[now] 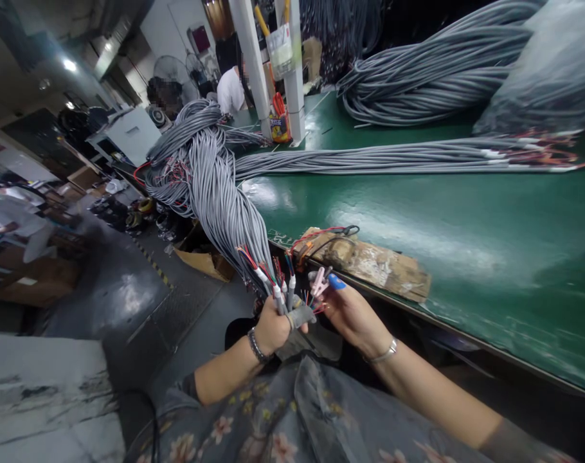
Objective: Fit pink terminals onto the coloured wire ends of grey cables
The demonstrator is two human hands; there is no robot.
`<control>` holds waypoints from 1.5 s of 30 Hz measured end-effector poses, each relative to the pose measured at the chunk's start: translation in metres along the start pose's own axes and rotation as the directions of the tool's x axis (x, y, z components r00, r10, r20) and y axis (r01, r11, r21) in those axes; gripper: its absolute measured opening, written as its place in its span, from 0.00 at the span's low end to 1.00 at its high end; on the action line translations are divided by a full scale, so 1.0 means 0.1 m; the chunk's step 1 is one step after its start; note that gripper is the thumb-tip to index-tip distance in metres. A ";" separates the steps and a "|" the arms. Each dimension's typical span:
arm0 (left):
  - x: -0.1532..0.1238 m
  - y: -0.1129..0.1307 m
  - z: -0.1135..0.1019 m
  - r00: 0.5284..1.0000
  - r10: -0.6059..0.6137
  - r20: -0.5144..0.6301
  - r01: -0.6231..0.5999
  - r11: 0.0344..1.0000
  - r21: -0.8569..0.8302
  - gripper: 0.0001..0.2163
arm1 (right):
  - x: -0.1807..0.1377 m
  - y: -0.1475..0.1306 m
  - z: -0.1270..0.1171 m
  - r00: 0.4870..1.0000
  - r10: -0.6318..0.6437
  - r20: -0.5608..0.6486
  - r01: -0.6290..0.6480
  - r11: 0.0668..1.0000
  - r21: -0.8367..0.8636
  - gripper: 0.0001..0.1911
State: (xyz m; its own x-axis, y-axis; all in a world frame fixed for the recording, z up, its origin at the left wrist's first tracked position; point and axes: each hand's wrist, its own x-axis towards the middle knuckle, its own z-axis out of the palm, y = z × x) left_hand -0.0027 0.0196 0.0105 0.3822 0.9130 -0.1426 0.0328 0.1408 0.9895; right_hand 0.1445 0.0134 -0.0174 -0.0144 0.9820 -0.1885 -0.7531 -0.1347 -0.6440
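Observation:
My left hand point(272, 329) is closed around several grey cables point(279, 301), near their stripped ends. White bands wrap those ends, and thin red, green, blue and black wires fan out above the fist. Grey wrapping covers my left thumb. Close by on the right, my right hand point(349, 314) pinches a small pale pink clip point(319, 283) beside the loose wire tips. One of its fingertips wears a blue cover point(336, 281). Whether the clip touches a wire is too small to tell. From my left hand the cables run up into a thick grey bundle point(225, 186).
A worn wooden block point(377, 262) with red and black leads sits at the edge of the green bench point(466, 218). Straight cables point(369, 161) lie across the bench, with a coiled bundle point(432, 71) behind. A cardboard box point(203, 257) stands on the floor. Other people are further back.

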 end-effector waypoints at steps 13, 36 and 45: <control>0.06 -0.08 0.04 0.999 0.019 -0.039 -0.017 0.999 0.050 0.15 | 0.05 0.07 -0.08 0.998 -0.039 0.049 0.045 0.992 -0.118 0.26; 0.05 -0.03 0.05 1.000 -0.006 -0.015 0.007 0.994 0.113 0.20 | 0.07 0.10 -0.12 0.999 -0.038 0.004 0.038 0.998 -0.055 0.23; 0.03 0.00 0.08 1.000 0.021 -0.016 -0.018 0.987 0.162 0.21 | 0.04 0.11 -0.12 0.999 -0.036 0.028 0.037 0.997 -0.062 0.24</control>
State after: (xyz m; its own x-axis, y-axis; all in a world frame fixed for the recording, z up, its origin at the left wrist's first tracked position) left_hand 0.0058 0.0188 0.0106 0.3679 0.9218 -0.1220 0.1754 0.0601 0.9827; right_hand 0.1439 0.0143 -0.0337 -0.0059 0.9894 -0.1448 -0.7109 -0.1060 -0.6952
